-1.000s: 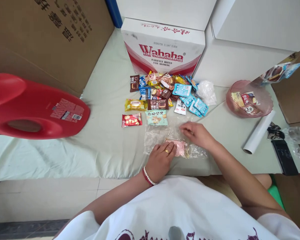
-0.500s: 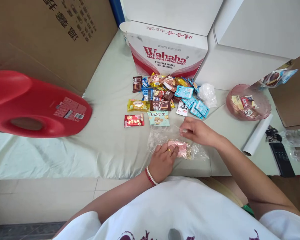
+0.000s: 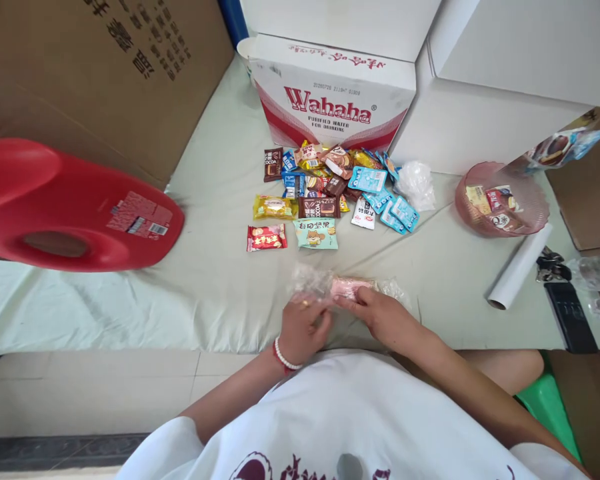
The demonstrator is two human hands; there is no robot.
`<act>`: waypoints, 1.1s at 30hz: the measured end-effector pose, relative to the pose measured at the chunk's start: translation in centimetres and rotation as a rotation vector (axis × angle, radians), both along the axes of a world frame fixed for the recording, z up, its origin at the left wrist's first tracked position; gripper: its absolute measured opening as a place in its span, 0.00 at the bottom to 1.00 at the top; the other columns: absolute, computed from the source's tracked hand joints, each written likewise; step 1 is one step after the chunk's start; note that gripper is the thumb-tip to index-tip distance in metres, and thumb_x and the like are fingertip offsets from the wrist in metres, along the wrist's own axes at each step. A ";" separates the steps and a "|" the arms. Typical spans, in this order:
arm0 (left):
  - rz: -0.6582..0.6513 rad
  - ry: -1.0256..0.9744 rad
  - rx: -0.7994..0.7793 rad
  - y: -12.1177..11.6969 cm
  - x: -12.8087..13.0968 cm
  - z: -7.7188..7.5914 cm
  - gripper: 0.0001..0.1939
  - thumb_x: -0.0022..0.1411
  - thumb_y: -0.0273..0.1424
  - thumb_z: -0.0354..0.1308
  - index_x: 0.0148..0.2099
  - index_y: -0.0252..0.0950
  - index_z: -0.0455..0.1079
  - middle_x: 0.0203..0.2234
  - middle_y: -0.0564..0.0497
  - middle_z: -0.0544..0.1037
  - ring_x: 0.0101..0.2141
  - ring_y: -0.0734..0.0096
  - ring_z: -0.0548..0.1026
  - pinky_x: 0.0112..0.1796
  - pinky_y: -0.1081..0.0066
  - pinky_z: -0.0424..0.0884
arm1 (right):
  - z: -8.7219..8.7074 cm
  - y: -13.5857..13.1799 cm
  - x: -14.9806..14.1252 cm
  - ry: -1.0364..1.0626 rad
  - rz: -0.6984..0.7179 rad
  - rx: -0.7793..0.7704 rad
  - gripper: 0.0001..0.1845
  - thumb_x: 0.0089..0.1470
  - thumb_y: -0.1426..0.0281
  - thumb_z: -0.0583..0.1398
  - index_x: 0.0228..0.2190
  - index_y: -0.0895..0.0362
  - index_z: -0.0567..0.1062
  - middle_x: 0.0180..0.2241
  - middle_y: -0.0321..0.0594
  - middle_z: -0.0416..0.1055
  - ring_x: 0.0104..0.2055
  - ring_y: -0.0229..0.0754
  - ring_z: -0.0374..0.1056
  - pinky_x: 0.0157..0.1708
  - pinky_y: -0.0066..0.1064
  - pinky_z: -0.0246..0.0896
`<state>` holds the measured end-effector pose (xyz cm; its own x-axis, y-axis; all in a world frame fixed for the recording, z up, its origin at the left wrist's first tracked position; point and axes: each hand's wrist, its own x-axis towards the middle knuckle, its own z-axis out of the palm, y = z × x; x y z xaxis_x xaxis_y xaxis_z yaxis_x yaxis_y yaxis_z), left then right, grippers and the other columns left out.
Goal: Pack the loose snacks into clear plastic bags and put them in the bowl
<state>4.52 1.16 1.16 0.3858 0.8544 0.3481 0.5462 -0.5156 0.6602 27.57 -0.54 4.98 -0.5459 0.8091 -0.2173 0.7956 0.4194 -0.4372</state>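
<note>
A pink packet (image 3: 347, 287) lies near the table's front edge, wrapped in a clear plastic bag (image 3: 313, 277) whose crumpled ends stick out on both sides. My right hand (image 3: 387, 317) grips the packet's near edge, thumb and fingers closed on it. My left hand (image 3: 305, 327), with a ring and a beaded bracelet, has its fingers curled on the bag's left part; some fingertips are hidden in the shiny film. Just beyond the hands are a mint-green snack packet (image 3: 317, 234) and a red snack packet (image 3: 267, 237), in front of a pile of mixed wrapped snacks (image 3: 335, 185).
Behind the pile stands a Wahaha carton (image 3: 330, 100). A pink bowl (image 3: 463, 210) with snacks, a white roll (image 3: 520, 267) and a black phone (image 3: 570, 317) are on the right. A red jug (image 3: 130, 213) lies at left. Crumpled clear plastic (image 3: 416, 185) sits beside the pile.
My right hand has come down from the bag's upper edge onto the pink packet. My left hand has slid left off it, and the bag is now folded closer around the packet.
</note>
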 end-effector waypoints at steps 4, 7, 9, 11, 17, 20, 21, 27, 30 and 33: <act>0.499 -0.162 -0.180 1.6 -1.8 -0.1 0.12 0.68 0.33 0.47 0.47 0.38 0.70 0.38 0.46 0.76 0.40 0.62 0.74 0.43 0.60 0.71 | 0.0 0.5 -0.2 0.011 0.007 -0.017 0.38 0.56 0.84 0.52 0.63 0.46 0.68 0.41 0.42 0.68 0.35 0.41 0.63 0.32 0.28 0.54; 0.560 0.021 -0.240 3.1 -2.2 -0.2 0.19 0.67 0.41 0.51 0.52 0.34 0.69 0.53 0.35 0.73 0.55 0.47 0.69 0.54 0.46 0.66 | 0.0 0.7 -0.2 0.014 -0.004 -0.042 0.35 0.58 0.84 0.51 0.61 0.46 0.71 0.39 0.41 0.67 0.34 0.41 0.62 0.31 0.27 0.53; 0.465 0.137 -0.283 3.4 -1.9 0.2 0.16 0.61 0.42 0.58 0.45 0.35 0.72 0.56 0.35 0.71 0.59 0.41 0.65 0.56 0.42 0.64 | 0.1 0.9 -0.1 0.036 -0.019 -0.067 0.32 0.59 0.83 0.51 0.59 0.46 0.73 0.39 0.41 0.67 0.34 0.40 0.62 0.31 0.27 0.53; 0.389 0.099 -0.324 3.0 -1.4 1.0 0.10 0.59 0.40 0.61 0.35 0.37 0.71 0.50 0.39 0.75 0.53 0.47 0.70 0.52 0.49 0.69 | 0.2 1.1 -0.1 0.054 -0.026 -0.090 0.31 0.60 0.82 0.52 0.58 0.47 0.74 0.39 0.41 0.68 0.34 0.40 0.62 0.32 0.27 0.53; 0.056 -0.226 -0.423 1.5 1.8 4.2 0.06 0.65 0.32 0.57 0.34 0.39 0.70 0.31 0.51 0.78 0.34 0.68 0.76 0.37 0.67 0.73 | 0.3 1.3 -0.8 0.236 -0.072 -0.120 0.23 0.65 0.76 0.52 0.56 0.50 0.75 0.40 0.42 0.70 0.38 0.43 0.66 0.37 0.30 0.61; -0.148 -0.041 -0.277 1.4 3.8 4.1 0.10 0.70 0.33 0.53 0.44 0.40 0.75 0.45 0.46 0.83 0.47 0.62 0.78 0.48 0.59 0.70 | 0.8 1.0 -0.5 0.408 -0.116 -0.110 0.23 0.67 0.72 0.52 0.61 0.54 0.70 0.52 0.49 0.70 0.52 0.47 0.67 0.49 0.38 0.66; -0.189 0.041 -0.212 1.3 4.2 3.8 0.12 0.71 0.34 0.52 0.49 0.40 0.75 0.49 0.45 0.82 0.51 0.59 0.76 0.51 0.56 0.68 | 0.9 0.8 0.0 0.454 -0.097 -0.116 0.23 0.67 0.71 0.53 0.61 0.54 0.69 0.55 0.50 0.69 0.56 0.48 0.66 0.53 0.40 0.65; -0.226 0.296 0.109 0.1 4.5 1.2 0.20 0.71 0.35 0.52 0.61 0.38 0.71 0.60 0.41 0.76 0.57 0.56 0.73 0.57 0.53 0.60 | -0.9 -0.1 4.5 0.361 -0.510 0.083 0.17 0.66 0.64 0.56 0.54 0.52 0.74 0.48 0.48 0.72 0.52 0.51 0.69 0.53 0.47 0.67; -0.212 0.323 0.184 -0.1 4.3 0.7 0.18 0.70 0.33 0.53 0.59 0.38 0.72 0.59 0.42 0.76 0.56 0.57 0.74 0.57 0.53 0.59 | -2.4 -0.5 5.8 0.123 -0.640 0.234 0.16 0.59 0.62 0.63 0.47 0.55 0.77 0.55 0.55 0.66 0.60 0.60 0.60 0.58 0.57 0.59; -0.212 0.328 0.246 -0.2 4.3 0.6 0.17 0.70 0.29 0.53 0.57 0.37 0.73 0.59 0.43 0.76 0.55 0.58 0.75 0.56 0.52 0.59 | -2.0 -0.7 6.3 0.140 -0.594 0.207 0.06 0.60 0.65 0.60 0.35 0.55 0.76 0.60 0.53 0.64 0.63 0.59 0.58 0.60 0.54 0.58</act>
